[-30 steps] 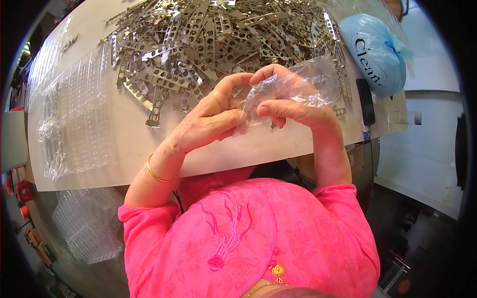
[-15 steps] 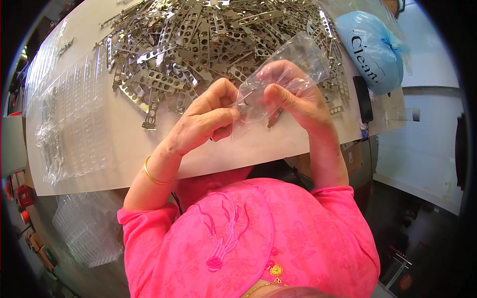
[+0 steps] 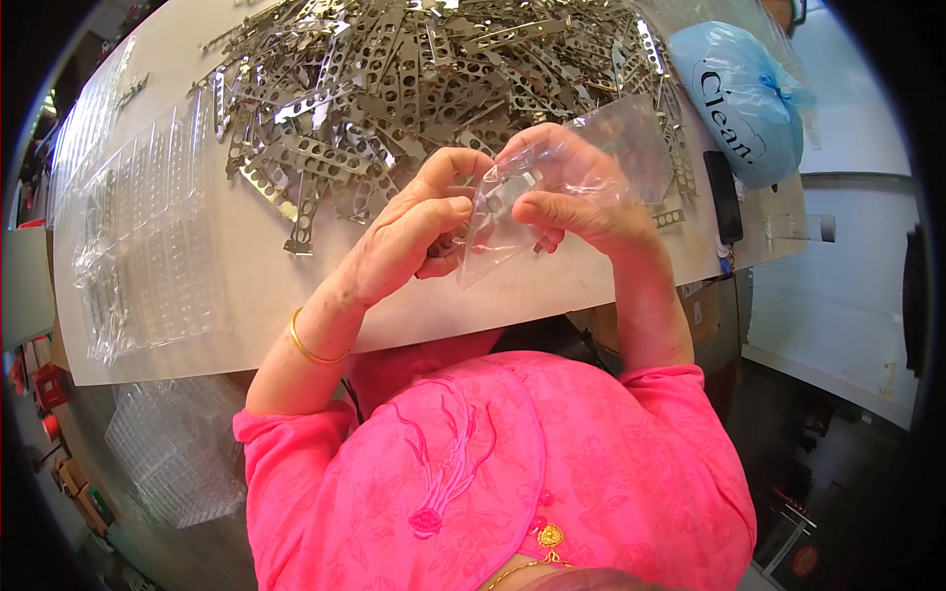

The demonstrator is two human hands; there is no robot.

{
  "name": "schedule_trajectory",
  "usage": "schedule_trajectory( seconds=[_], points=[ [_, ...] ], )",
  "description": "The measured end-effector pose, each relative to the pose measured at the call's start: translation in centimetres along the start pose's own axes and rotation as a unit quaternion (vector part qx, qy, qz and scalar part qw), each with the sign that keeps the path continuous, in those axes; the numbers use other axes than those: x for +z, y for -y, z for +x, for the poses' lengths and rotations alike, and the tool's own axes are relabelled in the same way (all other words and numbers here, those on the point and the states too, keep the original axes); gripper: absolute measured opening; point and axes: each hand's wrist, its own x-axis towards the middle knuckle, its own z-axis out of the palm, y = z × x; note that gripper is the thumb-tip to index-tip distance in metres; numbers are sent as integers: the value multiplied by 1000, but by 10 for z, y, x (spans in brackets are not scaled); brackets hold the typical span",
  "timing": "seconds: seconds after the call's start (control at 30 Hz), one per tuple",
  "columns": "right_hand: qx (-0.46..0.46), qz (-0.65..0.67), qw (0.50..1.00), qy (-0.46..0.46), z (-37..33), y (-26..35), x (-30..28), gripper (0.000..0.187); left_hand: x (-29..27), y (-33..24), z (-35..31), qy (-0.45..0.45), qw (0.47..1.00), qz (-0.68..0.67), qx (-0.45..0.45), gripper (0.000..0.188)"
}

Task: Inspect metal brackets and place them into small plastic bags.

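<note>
Over the near part of the table, my two hands hold a clear plastic bag (image 3: 631, 148) between them. My right hand (image 3: 581, 192) is closed on the bag, its thumb pressed along the plastic. My left hand (image 3: 419, 222) has its thumb and fingers curled at the bag's left edge. Inside or behind the film, a small shiny metal piece (image 3: 514, 187) shows between the hands; folds and glare hide its full shape. Just beyond my hands spreads a big heap of flat metal strips with round holes (image 3: 394, 89).
Clear plastic blister trays (image 3: 163, 236) lie on the left of the table (image 3: 266, 325), with more trays (image 3: 177, 453) below its edge. At the right are a blue tied plastic bag (image 3: 739, 103) and a black phone-like object (image 3: 722, 197).
The clear bag has tilted lower to the right. My right hand has turned slightly, and my left fingers have shifted up and opened a little. The metal piece shows more plainly.
</note>
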Motion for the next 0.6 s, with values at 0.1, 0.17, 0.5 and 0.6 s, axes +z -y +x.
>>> schedule_trajectory(
  seconds=[0.1, 0.17, 0.5, 0.6],
  points=[
    [22, -7, 1000, -10, 0, 1, 0, 59, 1, 0, -2, -5, 1000, 6, 3, 36],
    [25, -13, 1000, 9, 2, 3, 2, 63, 0, 1, -2, -9, 1000, 23, 4, 38],
    [43, -60, 996, 51, 3, 6, 3, 66, 3, 17, 4, -18, 995, 79, 66, 24],
    [15, -42, 998, 49, -2, 3, -3, 66, 2, 5, 2, -37, 994, 96, 38, 21]
  ],
)
